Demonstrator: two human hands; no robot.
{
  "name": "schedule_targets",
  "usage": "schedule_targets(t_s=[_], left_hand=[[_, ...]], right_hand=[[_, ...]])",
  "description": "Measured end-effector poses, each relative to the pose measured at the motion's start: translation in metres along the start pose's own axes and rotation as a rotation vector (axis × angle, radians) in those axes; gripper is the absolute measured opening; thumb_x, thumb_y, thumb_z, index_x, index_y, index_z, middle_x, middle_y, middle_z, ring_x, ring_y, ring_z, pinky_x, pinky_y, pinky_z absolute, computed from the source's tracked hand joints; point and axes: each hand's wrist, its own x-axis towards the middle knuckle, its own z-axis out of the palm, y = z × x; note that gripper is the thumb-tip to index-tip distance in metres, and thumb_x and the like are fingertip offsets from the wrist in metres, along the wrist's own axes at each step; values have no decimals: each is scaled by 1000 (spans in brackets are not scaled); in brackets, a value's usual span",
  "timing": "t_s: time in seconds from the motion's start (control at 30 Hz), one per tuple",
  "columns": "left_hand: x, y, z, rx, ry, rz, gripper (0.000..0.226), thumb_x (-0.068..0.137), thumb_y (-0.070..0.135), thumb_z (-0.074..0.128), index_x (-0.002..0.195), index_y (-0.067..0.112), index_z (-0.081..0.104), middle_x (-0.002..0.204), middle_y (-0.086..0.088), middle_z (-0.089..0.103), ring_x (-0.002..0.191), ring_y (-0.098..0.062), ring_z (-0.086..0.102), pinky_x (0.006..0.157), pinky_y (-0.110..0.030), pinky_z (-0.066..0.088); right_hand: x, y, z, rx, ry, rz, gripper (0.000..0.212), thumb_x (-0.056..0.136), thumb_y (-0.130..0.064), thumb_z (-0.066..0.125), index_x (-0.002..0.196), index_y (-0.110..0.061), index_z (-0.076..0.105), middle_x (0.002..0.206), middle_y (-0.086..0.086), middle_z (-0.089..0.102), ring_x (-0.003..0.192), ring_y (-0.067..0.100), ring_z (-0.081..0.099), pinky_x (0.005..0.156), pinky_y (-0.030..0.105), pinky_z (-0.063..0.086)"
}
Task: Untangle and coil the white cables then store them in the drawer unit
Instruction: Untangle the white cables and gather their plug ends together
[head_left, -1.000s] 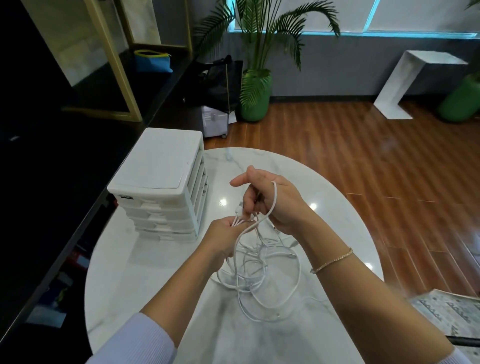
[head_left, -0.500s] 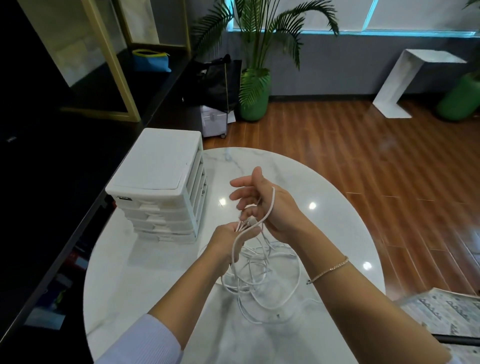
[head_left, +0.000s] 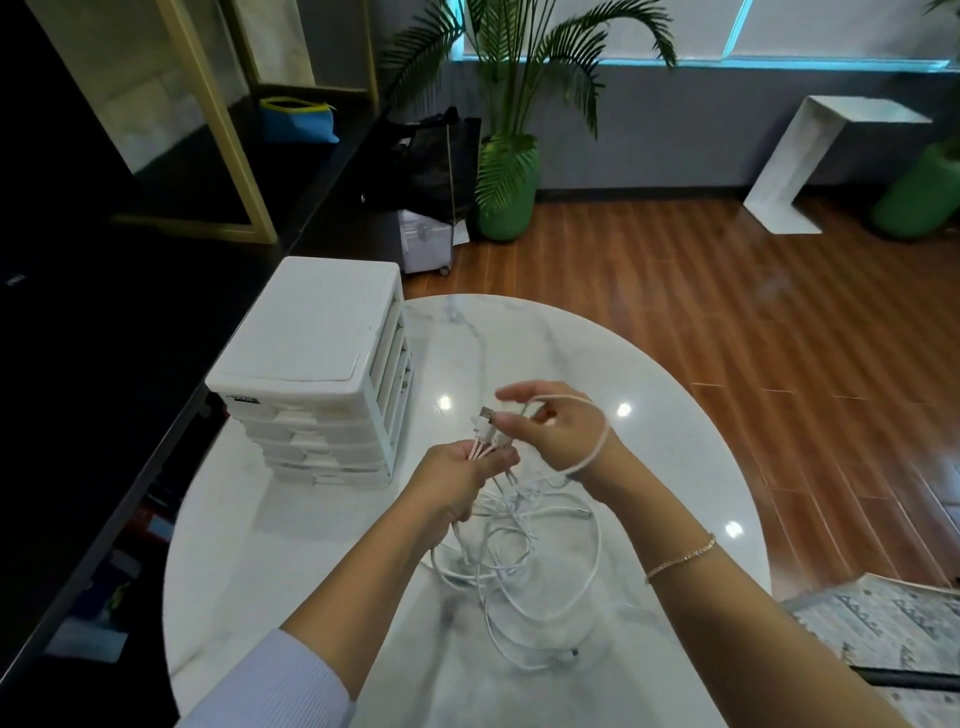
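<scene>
A tangle of white cables (head_left: 524, 551) lies in loops on the round marble table (head_left: 291, 551), with strands rising to both hands. My left hand (head_left: 457, 467) grips a bunch of cable ends, whose plugs (head_left: 485, 423) stick up above its fingers. My right hand (head_left: 556, 431) is just to the right of the plugs, pinching one white cable that loops over the back of the hand and wrist. The white drawer unit (head_left: 317, 374) stands to the left of the hands, all drawers closed.
A black counter (head_left: 104, 332) borders the table on the left. Beyond the table are a wooden floor, a potted palm (head_left: 506, 187), a small white cart (head_left: 426, 241) and a white side table (head_left: 831, 156). A patterned rug (head_left: 883, 623) lies at lower right.
My right hand has opened out and shifted right, and the cable loop now runs round its back and wrist. The plug ends stand higher above my left hand.
</scene>
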Motion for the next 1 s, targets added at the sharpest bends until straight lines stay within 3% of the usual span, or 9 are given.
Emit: schedule_targets(t_s=[0.13,0.2,0.3,0.33,0.43,0.6,0.7,0.8,1.0], left_hand=[[-1,3,-1,66,3,-7,33,83,27,70,57,20,52,53,1,34,44,-11,25,42,-21,22],[-1,1,-1,65,53,-29,28,84,27,69,60,21,56,51,4,36,44,-11,26,42,-21,22],[0,-5,-14,142,186,-33,16,84,24,69,70,17,64,50,4,44,46,-13,35,44,-21,26],[-1,-7,-20,201,214,-29,13,84,24,69,77,13,67,54,2,47,49,-14,40,47,-22,29],[0,-13,-40,347,269,-42,19,84,22,68,92,5,72,78,-12,64,72,-23,54,65,-26,37],[6,-15,-52,578,380,-54,21,88,22,60,89,3,68,86,-13,61,80,-25,53,64,-26,35],[9,-14,-48,576,452,-47,21,93,21,53,85,5,66,80,-10,59,75,-26,54,61,-27,40],[8,-15,-47,605,508,-54,25,96,22,48,80,9,62,73,-6,55,70,-24,52,55,-26,36],[6,-25,-63,629,608,-80,25,96,15,41,78,7,58,79,-10,56,63,-21,47,50,-27,31]], right_hand=[[-4,26,9,-26,45,-16,15,87,-17,64,99,-16,72,71,-12,65,61,2,62,61,22,53],[-1,34,12,-63,122,-8,12,87,-16,63,91,-11,74,63,-15,62,55,-5,61,64,22,54],[7,48,-2,-37,299,87,21,86,-15,59,69,-23,68,65,-1,68,63,8,68,73,39,55],[10,53,-12,12,380,134,22,86,-14,58,69,-24,66,71,6,69,62,12,68,69,35,56],[11,60,-46,200,636,206,14,87,-5,55,88,-8,68,73,7,66,44,3,62,51,20,53],[10,54,-71,298,929,160,13,94,-15,52,97,-17,64,67,-1,64,44,6,63,54,21,56],[10,47,-74,447,1005,150,16,97,-30,46,101,-20,56,84,1,68,61,11,70,65,27,58],[7,46,-74,442,877,77,39,95,-54,36,107,-22,54,110,-3,63,103,12,62,90,31,50],[-7,60,-108,-260,875,-307,62,79,-54,57,115,-4,55,124,18,51,119,28,48,103,34,38]])
